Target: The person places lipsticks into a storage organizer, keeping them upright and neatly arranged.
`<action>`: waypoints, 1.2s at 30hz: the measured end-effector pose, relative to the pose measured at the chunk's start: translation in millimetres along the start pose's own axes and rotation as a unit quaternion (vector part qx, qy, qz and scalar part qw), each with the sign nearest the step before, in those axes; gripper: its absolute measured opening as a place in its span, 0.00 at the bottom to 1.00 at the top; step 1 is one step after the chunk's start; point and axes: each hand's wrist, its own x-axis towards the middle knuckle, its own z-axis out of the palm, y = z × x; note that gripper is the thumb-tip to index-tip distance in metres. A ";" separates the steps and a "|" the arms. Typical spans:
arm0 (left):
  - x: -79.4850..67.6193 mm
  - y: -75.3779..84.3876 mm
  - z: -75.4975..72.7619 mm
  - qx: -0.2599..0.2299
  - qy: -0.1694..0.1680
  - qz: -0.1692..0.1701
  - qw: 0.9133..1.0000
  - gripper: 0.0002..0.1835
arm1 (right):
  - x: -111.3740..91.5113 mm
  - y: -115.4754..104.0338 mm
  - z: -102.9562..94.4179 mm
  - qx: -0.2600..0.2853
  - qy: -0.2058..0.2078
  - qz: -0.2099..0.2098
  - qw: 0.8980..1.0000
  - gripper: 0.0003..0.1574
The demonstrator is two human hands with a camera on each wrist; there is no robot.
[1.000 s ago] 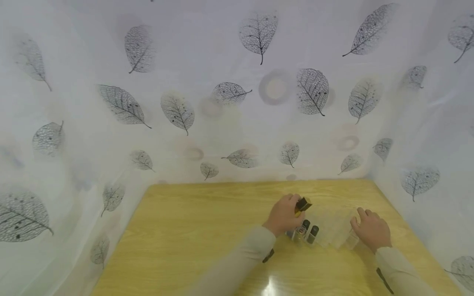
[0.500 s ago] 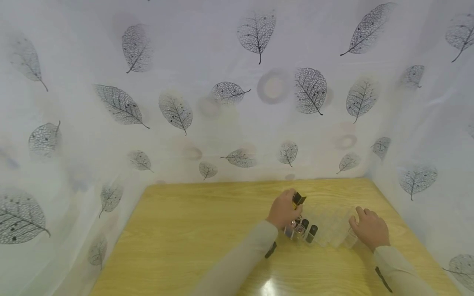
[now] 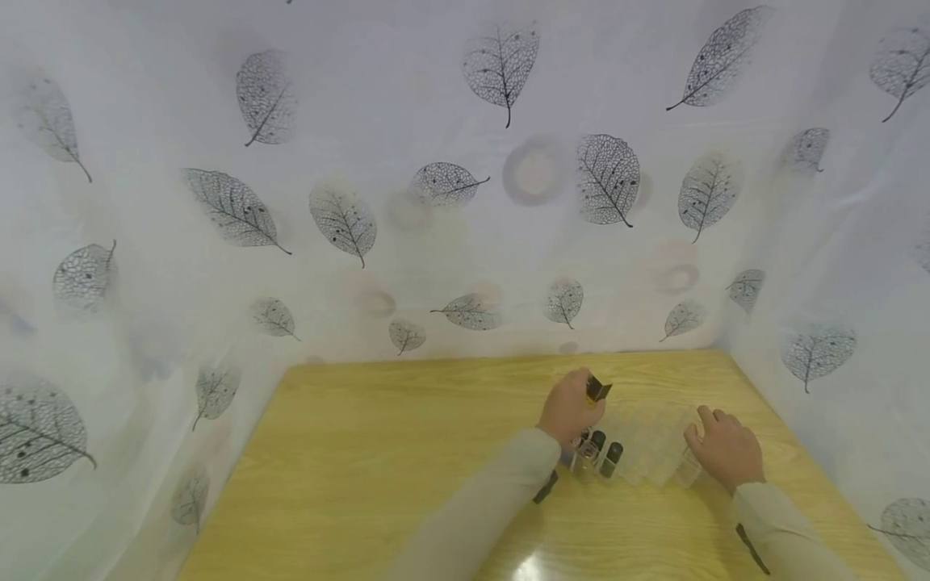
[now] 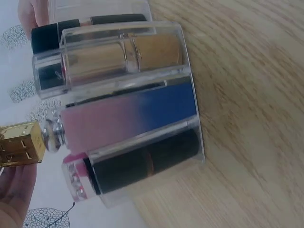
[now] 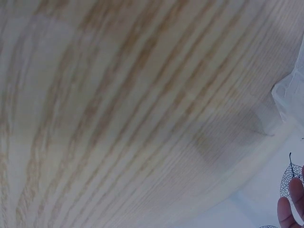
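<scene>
My left hand grips a lipstick with a black end and a gold part, above the left end of a clear lipstick organizer. Its square gold end shows in the left wrist view, with fingers behind it. Several lipsticks stand in the organizer's slots: a pink-to-blue tube, a dark tube with a pink-edged clear end, and a clear tube with a gold-tan base. My right hand is at the organizer's right end, fingers relaxed and holding nothing.
The organizer stands on a wood-grain table, toward its right side. Two black-capped tubes show in its left part, while slots farther right look clear. A white leaf-printed curtain surrounds the table's back and sides.
The left hand, still gripping the lipstick, has moved slightly away from me and then right over the organizer's left end. The right hand has stayed in place.
</scene>
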 end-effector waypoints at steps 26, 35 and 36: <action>-6.3 12.4 13.2 0.007 0.001 -0.066 0.998 0.16 | 0.0 1.0 1.4 -0.008 -0.004 0.007 1.000 0.22; -10.1 9.5 20.4 0.019 0.004 -0.067 0.998 0.16 | -2.5 -0.9 -0.1 -0.009 -0.007 0.009 1.000 0.22; -10.2 9.0 21.2 0.024 0.006 -0.065 0.998 0.16 | -2.8 -1.1 -0.3 -0.010 -0.008 0.010 1.000 0.22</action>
